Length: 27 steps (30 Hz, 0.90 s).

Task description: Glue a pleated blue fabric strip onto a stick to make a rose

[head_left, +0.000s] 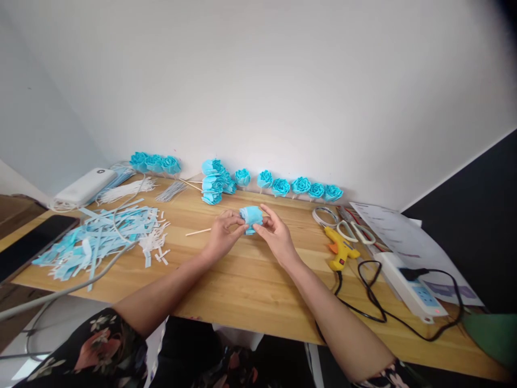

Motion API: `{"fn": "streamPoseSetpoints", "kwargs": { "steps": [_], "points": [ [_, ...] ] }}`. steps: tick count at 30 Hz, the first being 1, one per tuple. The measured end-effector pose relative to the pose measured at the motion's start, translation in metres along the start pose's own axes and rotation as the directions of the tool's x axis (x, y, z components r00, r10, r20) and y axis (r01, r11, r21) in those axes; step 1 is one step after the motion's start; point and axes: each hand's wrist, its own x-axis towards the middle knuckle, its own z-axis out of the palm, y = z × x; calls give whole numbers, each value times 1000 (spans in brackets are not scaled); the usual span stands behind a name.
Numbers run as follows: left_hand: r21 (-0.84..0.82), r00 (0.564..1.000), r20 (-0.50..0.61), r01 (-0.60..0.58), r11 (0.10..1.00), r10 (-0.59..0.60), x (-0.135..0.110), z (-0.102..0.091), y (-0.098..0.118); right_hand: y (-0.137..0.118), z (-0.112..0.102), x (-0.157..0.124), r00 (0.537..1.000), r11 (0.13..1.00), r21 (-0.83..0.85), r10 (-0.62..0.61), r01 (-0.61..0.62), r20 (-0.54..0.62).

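Observation:
Over the middle of the wooden table (pixel 242 280), a light-blue fabric flower (pixel 253 216) sits between my two hands. My left hand (pixel 226 231) pinches its left side with thumb and fingers. On the other side, my right hand (pixel 277 231) grips the lower right edge with the thumb, its index finger raised along the flower. A thin wooden stick (pixel 197 232) pokes out to the left of my left hand; whether it joins the flower is hidden. Finished-looking blue flowers (pixel 280 187) stand in a row along the wall behind.
Blue and white strip scraps (pixel 100 231) are heaped at left, near a phone (pixel 32 242) and a white power bank (pixel 84 186). At right lie a yellow glue gun (pixel 340 248), scissors (pixel 355 231), a power strip (pixel 412 285) with black cords, and paper sheets (pixel 404 237).

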Motion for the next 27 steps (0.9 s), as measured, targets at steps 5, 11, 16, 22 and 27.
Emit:
{"fn": "streamPoseSetpoints", "kwargs": {
  "steps": [5, 11, 16, 22, 27],
  "points": [
    [33, 999, 20, -46, 998, 46, -1, 1, 1, -3, 2, -1, 998, 998, -60, -36, 32, -52],
    [59, 999, 32, -19, 998, 17, -2, 2, 0, -1, 4, -2, 997, 996, -79, -53, 48, -60],
    [73, 998, 56, -13, 997, 8, 0, 3, 0, 4, 6, -3, 996, 994, -101, -46, 38, -76],
    [77, 996, 87, -27, 997, 20, 2, 3, -1, 3, 4, -3, 998, 994, -100, -42, 37, -49],
    [33, 995, 98, -39, 999, 35, 3, 1, 1, 4, 2, -1, 999, 997, -62, -48, 46, -19]
  ]
}}
